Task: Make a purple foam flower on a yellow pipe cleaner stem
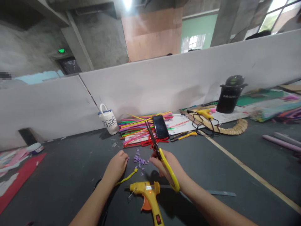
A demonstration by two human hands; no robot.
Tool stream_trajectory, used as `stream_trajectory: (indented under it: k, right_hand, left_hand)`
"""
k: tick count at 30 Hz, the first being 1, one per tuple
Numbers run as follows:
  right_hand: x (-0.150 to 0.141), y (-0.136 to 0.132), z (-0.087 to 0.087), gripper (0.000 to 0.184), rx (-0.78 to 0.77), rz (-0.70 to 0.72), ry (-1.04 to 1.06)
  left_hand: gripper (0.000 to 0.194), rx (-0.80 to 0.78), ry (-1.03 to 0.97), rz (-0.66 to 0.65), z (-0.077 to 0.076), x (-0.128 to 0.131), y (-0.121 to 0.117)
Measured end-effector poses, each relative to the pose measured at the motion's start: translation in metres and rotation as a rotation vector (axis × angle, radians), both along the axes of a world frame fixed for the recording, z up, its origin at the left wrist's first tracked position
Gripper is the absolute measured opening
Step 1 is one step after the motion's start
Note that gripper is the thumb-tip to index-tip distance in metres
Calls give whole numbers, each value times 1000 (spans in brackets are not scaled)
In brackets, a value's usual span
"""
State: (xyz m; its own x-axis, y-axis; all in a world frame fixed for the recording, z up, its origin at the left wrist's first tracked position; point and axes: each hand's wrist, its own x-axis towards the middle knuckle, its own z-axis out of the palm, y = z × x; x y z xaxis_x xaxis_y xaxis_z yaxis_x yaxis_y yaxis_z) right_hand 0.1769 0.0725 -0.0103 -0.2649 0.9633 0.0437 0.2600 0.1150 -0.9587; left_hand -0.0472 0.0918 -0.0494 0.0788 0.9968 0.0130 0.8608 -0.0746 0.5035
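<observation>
My left hand [118, 165] is closed low over the table, with a bit of purple showing at its pinched fingertips. Just right of it lies a small heap of purple cut pieces [139, 159]. Scissors with yellow handles [169, 171] are in my right hand [172, 163], their dark blades pointing up and away, slightly parted. Below the heap, a yellow fuzzy stem [128, 178] with a knobbed end runs under my left wrist. Nearest me, a yellow glue gun [147, 190] with an orange trigger lies on its side, its small light lit.
Coloured pipe cleaners [138, 128] are piled ahead, a black phone [160, 126] on them. A white cup [108, 121] stands left, a black bin [229, 97] right. A yellow cutter [187, 135] and a second glue gun [205, 113] with looped cord lie between. A white partition [150, 84] closes the back.
</observation>
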Motion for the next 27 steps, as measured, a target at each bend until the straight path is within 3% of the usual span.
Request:
stream_trajectory:
  k: [3, 7, 11, 16, 22, 27]
  right_hand:
    - [1, 1, -2, 12, 4, 11, -6]
    - [2, 2, -3, 11, -1, 27, -3]
    - [0, -3, 2, 8, -18, 82, 23]
    - [-4, -17, 15, 5, -74, 183, 59]
    - [-11, -23, 15, 4, -102, 203, 21]
    - [-12, -24, 11, 6, -76, 223, -16]
  left_hand:
    - [33, -20, -102, 51, 2, -1, 2]
    - [33, -67, -344, 158, 19, 1, -6]
    - [23, -186, -700, 164, 36, 24, -35]
    - [25, -375, -1014, 108, 36, 51, -70]
    - [21, -471, -1162, 110, 37, 47, -74]
    - [22, -425, -1081, 113, 43, 51, -75]
